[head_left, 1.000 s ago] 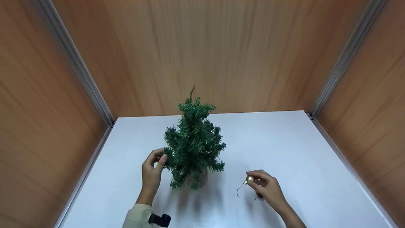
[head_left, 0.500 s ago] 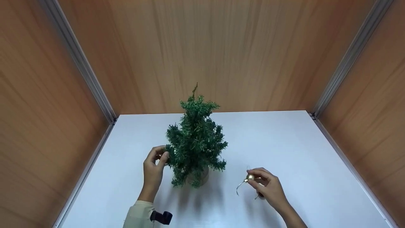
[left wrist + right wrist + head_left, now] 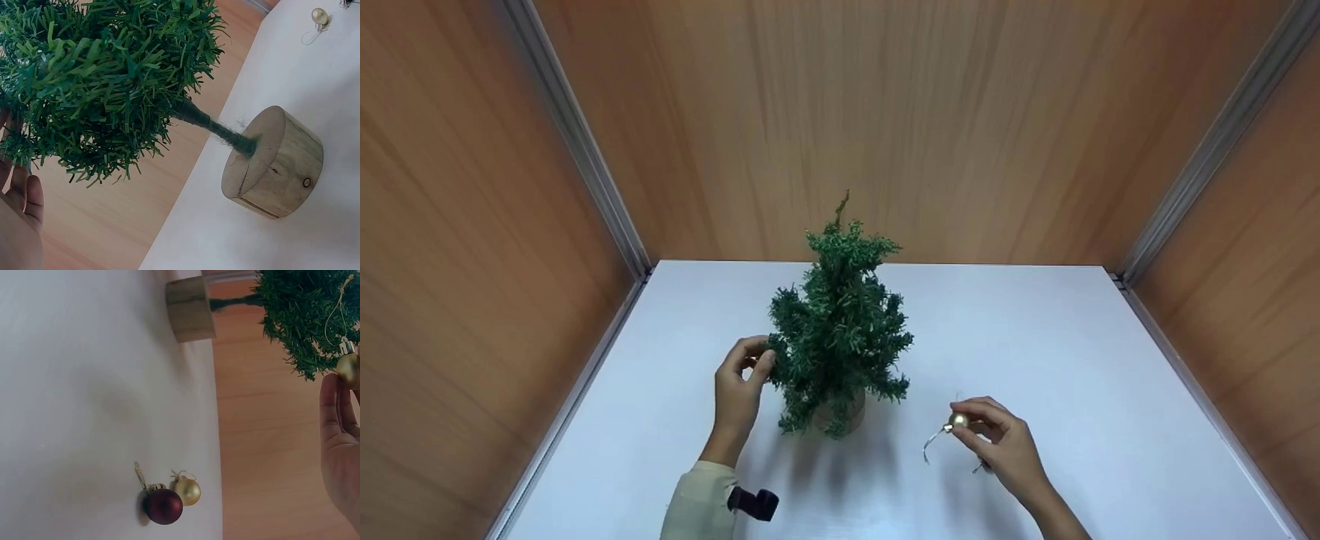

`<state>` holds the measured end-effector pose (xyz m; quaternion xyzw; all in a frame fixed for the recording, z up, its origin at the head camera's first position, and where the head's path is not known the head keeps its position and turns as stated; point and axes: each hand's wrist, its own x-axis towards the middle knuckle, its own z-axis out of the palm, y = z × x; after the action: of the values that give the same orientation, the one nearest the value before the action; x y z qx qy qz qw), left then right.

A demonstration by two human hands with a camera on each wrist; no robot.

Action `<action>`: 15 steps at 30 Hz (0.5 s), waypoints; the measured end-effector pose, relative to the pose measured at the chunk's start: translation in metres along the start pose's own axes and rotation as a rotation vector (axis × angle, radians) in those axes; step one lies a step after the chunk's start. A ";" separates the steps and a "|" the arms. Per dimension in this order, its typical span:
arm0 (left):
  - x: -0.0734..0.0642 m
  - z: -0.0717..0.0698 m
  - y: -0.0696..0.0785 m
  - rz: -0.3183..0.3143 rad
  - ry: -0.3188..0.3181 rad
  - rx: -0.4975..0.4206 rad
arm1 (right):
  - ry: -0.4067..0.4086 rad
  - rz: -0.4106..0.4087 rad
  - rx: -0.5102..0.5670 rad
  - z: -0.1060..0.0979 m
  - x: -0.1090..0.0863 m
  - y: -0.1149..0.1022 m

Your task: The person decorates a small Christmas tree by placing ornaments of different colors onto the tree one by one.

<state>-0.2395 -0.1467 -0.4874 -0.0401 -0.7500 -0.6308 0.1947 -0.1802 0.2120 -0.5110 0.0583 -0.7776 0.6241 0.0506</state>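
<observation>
A small green artificial Christmas tree (image 3: 840,330) stands upright on a round wooden base (image 3: 281,163). My left hand (image 3: 739,390) pinches a branch on its left side between thumb and fingers; foliage hides some fingertips in the left wrist view. Right of the tree, above the table, my right hand (image 3: 1001,442) holds a small gold bauble (image 3: 347,368) by its ball between thumb and fingers. The bauble's string loop (image 3: 332,320) is free. In the right wrist view, a dark red bauble (image 3: 163,506) and another gold bauble (image 3: 187,491) lie on the table, mostly hidden by my right hand in the head view.
The white table (image 3: 697,307) meets a wood-grain panel (image 3: 960,127) behind the tree. More panels stand at left (image 3: 472,262) and right (image 3: 1245,300), with grey metal posts in the corners. A black strap (image 3: 754,504) sits on my left sleeve.
The head view has shifted, so the table and tree appear farther right. Both hands keep their holds on the branch and the gold bauble, with hardly any movement.
</observation>
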 end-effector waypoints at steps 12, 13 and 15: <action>0.000 0.000 0.009 0.015 -0.003 0.000 | -0.018 -0.026 0.021 0.008 0.000 -0.009; 0.000 0.000 0.009 0.016 -0.002 0.000 | -0.019 -0.027 0.023 0.009 0.000 -0.011; 0.002 0.000 0.004 0.045 0.001 -0.015 | -0.024 -0.025 0.027 0.011 0.001 -0.013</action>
<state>-0.2397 -0.1464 -0.4830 -0.0579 -0.7441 -0.6319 0.2090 -0.1787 0.1987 -0.5003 0.0762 -0.7687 0.6333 0.0483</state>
